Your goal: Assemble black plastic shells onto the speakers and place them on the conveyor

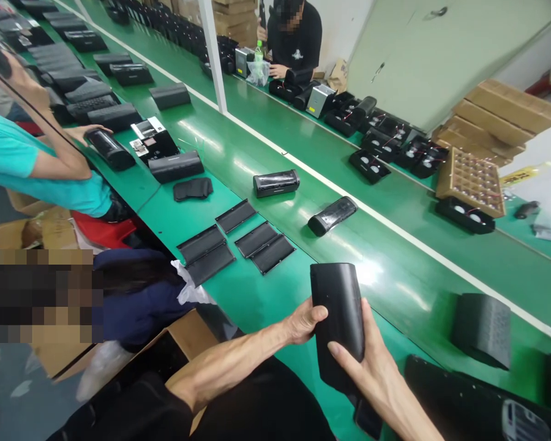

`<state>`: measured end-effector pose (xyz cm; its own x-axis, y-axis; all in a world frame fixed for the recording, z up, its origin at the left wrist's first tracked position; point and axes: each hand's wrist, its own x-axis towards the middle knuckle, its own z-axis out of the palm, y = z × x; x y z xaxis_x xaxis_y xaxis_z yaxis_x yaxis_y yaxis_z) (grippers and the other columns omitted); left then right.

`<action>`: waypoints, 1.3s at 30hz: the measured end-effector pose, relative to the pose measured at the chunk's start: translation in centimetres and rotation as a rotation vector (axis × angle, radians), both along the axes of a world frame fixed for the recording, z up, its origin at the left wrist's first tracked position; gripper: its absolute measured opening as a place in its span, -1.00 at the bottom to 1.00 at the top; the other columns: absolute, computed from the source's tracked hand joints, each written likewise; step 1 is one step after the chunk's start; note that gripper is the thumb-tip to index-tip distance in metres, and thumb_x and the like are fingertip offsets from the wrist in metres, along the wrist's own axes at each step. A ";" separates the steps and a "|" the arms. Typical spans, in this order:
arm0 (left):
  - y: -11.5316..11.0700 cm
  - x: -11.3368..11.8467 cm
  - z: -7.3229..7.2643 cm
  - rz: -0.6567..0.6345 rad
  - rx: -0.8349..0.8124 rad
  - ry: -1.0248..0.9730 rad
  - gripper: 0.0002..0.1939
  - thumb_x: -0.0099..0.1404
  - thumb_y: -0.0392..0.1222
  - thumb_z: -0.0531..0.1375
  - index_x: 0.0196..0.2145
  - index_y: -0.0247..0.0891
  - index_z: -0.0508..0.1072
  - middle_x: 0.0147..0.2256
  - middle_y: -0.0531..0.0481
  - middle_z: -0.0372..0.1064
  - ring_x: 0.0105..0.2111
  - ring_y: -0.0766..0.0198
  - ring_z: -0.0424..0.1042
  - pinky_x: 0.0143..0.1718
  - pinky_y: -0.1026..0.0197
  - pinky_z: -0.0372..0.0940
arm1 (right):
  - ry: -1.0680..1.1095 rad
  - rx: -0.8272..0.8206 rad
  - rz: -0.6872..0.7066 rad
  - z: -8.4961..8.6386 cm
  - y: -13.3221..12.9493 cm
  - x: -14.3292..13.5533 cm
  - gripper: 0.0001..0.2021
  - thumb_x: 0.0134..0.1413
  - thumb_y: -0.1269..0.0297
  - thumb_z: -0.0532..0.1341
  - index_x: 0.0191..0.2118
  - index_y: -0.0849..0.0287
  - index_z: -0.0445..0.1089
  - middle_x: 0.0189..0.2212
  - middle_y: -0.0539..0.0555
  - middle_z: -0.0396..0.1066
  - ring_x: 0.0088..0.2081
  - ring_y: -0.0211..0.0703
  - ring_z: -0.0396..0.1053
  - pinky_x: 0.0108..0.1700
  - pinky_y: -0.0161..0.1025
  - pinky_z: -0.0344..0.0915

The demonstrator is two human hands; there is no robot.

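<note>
Between our left hand (305, 321) and right hand (379, 358) we hold a smooth black casing with rounded edges (337, 312), tilted above a green worktop (252, 303), right of centre; our left thumb lies on one side, our right thumb across its near face. Beyond the worktop runs a glossy green belt (239, 150), bounded on its far side by a white strip (294, 158), with a white upright post (213, 55) standing on it. At the far right, brown cardboard boxes (500, 119) lie piled before a pale green wall (408, 49).

Most of our fingers are hidden behind the casing, and we cannot make out the small dark object (367, 422) under our right wrist. A long black speckled shape (463, 386) runs off the near right edge, and the crowded black housings (57, 58) at the far left overlap too much for us to count.

We count five flat black rectangular panels (236, 215) on the worktop, two glossy black cylindrical units (276, 182) on the belt just beyond them, and one dark textured block (482, 331) at the near right. On the far side we see two silver boxes (320, 100), one green plastic bottle (258, 52) and one cardboard tray of small round pieces (445, 177). Three other people are here: one in a black shirt (303, 30), far off; one with a turquoise sleeve (41, 153), left; one in navy clothing (140, 294), near left.
</note>
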<state>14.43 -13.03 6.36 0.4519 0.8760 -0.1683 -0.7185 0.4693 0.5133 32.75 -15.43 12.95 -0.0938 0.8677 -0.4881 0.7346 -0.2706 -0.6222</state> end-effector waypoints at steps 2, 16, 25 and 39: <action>0.2 0.4 -0.1 -0.008 -0.021 -0.001 0.05 -0.09 0.48 0.51 0.15 -0.35 0.54 0.01 -0.37 0.60 0.05 -0.22 0.58 0.11 -0.07 0.39 | 0.010 -0.009 -0.005 0.4 0.4 -0.3 0.18 0.15 -0.30 0.30 0.63 -0.10 -0.43 0.49 0.33 0.10 0.32 0.47 0.36 0.19 0.30 0.41; 2.8 -1.8 -0.1 -0.212 0.038 0.616 -0.06 -0.10 0.29 0.56 0.12 -0.24 0.43 0.10 -0.25 0.52 0.12 -0.22 0.49 0.09 -0.11 0.39 | 0.352 -0.002 -0.374 -1.9 0.7 3.6 0.19 0.04 -0.39 0.38 0.61 -0.05 -0.18 0.53 0.36 0.05 0.41 0.43 0.23 0.22 0.25 0.43; 2.3 -3.2 1.7 -0.898 0.714 1.172 -0.15 -0.17 0.30 0.55 0.04 -0.07 0.50 -0.08 -0.13 0.56 -0.07 -0.25 0.57 0.04 -0.14 0.35 | 0.632 -0.432 -0.560 -5.5 -2.5 3.9 -0.15 -0.15 -0.18 0.59 0.26 0.07 0.49 0.04 0.22 0.64 0.06 0.27 0.59 0.14 0.06 0.46; -1.0 -7.1 -3.2 -0.656 -0.746 0.749 -0.55 0.28 0.24 0.25 -0.22 -0.25 0.49 -0.45 -0.04 0.54 -0.51 0.13 0.51 -0.44 0.06 0.50 | 0.868 -0.584 -0.974 -8.2 -9.7 3.0 -0.51 -0.06 -0.10 0.55 -0.10 0.08 0.53 -0.22 0.08 0.69 -0.26 0.05 0.64 -0.27 -0.16 0.52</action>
